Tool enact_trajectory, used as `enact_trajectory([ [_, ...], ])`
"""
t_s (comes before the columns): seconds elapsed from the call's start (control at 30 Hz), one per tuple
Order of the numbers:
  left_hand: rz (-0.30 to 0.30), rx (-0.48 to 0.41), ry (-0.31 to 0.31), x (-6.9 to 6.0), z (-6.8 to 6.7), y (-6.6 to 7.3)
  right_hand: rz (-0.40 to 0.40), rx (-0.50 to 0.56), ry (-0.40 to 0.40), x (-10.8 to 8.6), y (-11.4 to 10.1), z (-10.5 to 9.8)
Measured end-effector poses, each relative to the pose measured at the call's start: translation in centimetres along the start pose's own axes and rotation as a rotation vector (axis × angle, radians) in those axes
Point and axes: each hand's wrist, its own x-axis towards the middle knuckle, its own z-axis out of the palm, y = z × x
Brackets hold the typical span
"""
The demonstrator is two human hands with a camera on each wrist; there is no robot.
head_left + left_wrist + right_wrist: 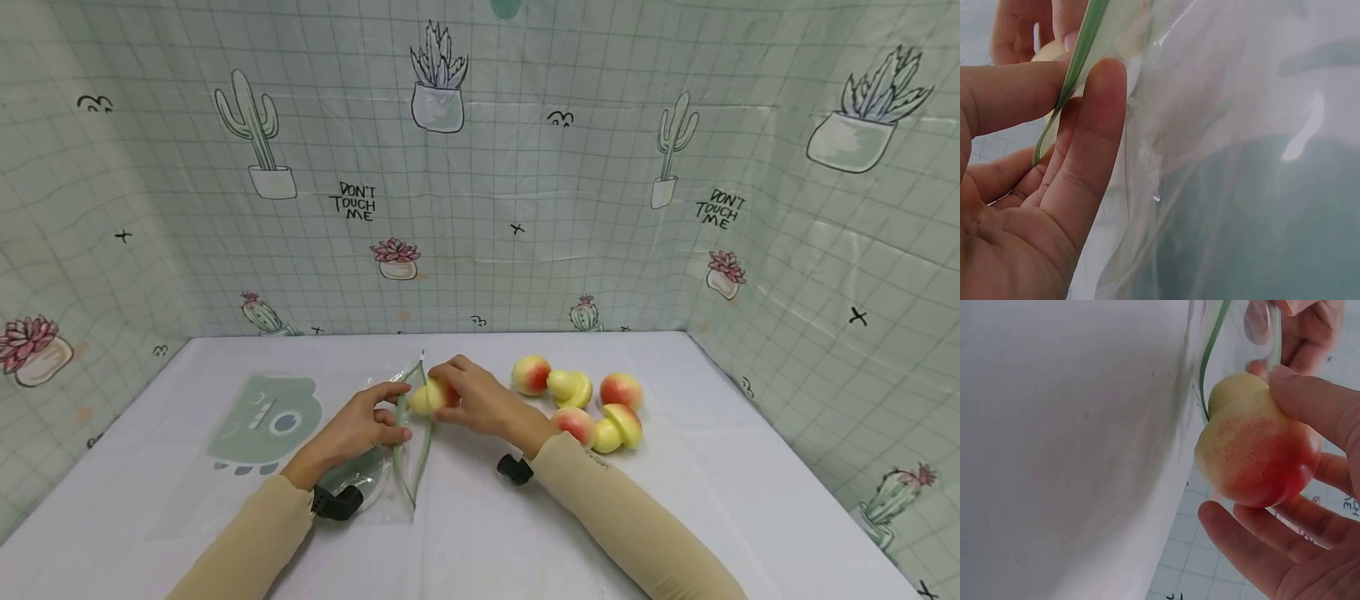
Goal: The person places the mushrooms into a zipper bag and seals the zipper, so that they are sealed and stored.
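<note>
Left hand grips a bag's edge, right hand holds a fruit at its mouth

On the left of the bench lies a clear bag with a green cartoon print, its green-edged mouth parted and facing right. The left hand pinches one green edge between finger and thumb, with a black device at its wrist. Just right of it is the held fruit, red and yellow, its yellow end between the two green edges. The right hand's fingers and thumb curl round the red part; another black device sits at that wrist.

Farther right is a loose group: a round red-and-yellow fruit on the far side, a near one partly behind the right forearm, and a lobed yellow fruit between. At the group's right end, a round red-topped fruit lies beyond a lobed yellow-and-red one. Beyond the bench's right edge rises a gridded sheet printed with potted plants.
</note>
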Motion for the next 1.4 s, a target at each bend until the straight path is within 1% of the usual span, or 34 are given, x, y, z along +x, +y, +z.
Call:
enact_trajectory([
  [0.23, 0.001, -0.016, 0.021, 0.1, 0.0, 0.0, -0.001, -0.01, 0.031, 0.5, -0.5, 0.4],
  [0.33, -0.001, -0.026, 0.023, 0.0, 0.0, 0.1, -0.004, -0.022, 0.032, 0.6, -0.5, 0.6],
  [0.63, -0.001, -0.05, 0.036, 0.2, -0.1, 0.1, -0.033, -0.022, -0.008, 0.9, -0.9, 1.3],
  [0.7, -0.003, -0.056, 0.04, 0.2, -0.1, 0.2, -0.025, 0.003, -0.011, 0.9, -0.9, 1.4],
  [0.87, -0.017, -0.05, 0.046, 0.0, -0.1, 0.6, 0.02, 0.124, -0.024, 0.9, -0.8, 1.4],
  [0.93, -0.018, -0.042, 0.048, 0.0, -0.1, 0.7, 0.031, 0.156, -0.031, 1.0, -0.7, 1.5],
  [1.1, -0.007, -0.039, 0.062, -0.1, -0.3, 1.0, 0.042, 0.21, -0.031, 1.3, -0.7, 1.4],
  [1.23, 0.006, -0.054, 0.067, -0.2, -0.6, 1.1, 0.057, 0.26, -0.028, 1.7, -0.8, 1.6],
  [1.4, 0.03, -0.069, 0.038, -0.2, -0.6, 1.2, 0.068, 0.293, -0.025, 1.9, -0.7, 2.1],
])
